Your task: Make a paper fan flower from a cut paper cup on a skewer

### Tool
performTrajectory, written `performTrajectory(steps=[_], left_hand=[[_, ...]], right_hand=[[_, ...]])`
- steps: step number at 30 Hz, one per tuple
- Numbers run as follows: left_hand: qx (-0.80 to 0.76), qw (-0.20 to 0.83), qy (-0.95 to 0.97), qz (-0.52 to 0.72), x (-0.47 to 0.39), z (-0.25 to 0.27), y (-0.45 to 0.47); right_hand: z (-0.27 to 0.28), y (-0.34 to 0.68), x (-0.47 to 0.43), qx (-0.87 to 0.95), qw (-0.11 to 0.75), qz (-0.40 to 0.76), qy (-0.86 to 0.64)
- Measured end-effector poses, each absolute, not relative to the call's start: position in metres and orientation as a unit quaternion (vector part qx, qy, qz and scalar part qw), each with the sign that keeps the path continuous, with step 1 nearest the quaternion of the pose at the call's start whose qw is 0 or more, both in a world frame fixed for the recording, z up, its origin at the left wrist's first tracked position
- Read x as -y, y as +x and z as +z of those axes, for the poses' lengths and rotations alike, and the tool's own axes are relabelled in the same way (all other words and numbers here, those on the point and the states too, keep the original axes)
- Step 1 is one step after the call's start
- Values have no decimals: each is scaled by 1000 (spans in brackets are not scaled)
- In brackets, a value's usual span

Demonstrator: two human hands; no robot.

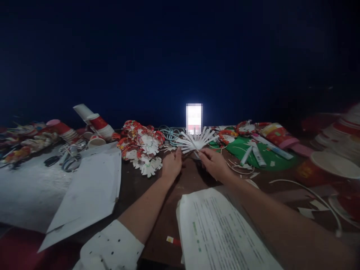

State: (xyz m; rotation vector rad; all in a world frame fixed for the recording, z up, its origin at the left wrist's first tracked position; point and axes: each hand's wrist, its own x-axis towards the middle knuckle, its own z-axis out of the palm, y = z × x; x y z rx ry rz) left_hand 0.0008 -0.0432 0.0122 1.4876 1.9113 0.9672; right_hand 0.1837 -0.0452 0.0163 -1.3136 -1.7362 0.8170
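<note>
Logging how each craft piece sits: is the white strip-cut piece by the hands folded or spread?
Spread: the white strip-cut piece shows strips fanning outward, with gaps between them, at the right hand.

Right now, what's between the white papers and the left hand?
In the head view, a pile of red-and-white fringed pieces lies between the white papers and the left hand.

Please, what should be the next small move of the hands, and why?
Perhaps turn the white fringed piece slightly: the left hand and right hand are both at its near side, while its far strips spread away from them.
</note>
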Motion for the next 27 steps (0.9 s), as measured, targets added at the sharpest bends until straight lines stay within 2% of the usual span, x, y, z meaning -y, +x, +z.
performTrajectory(steps=[3, 7, 19, 24, 27], left_hand=[[-686, 362, 523, 354, 38, 12, 2], [-653, 441, 467, 400, 33, 16, 7], [-614, 535, 309, 490, 21, 14, 6], [-572, 610, 290, 466, 19, 25, 15], [-585, 607, 302, 445, 17, 28, 22]], right_hand=[[14, 181, 48, 714, 388, 293, -504], [11, 179, 48, 729, 379, 275, -499], [13, 177, 54, 763, 303, 232, -522], [16, 176, 56, 761, 270, 209, -552], [19, 175, 57, 753, 252, 188, -578]])
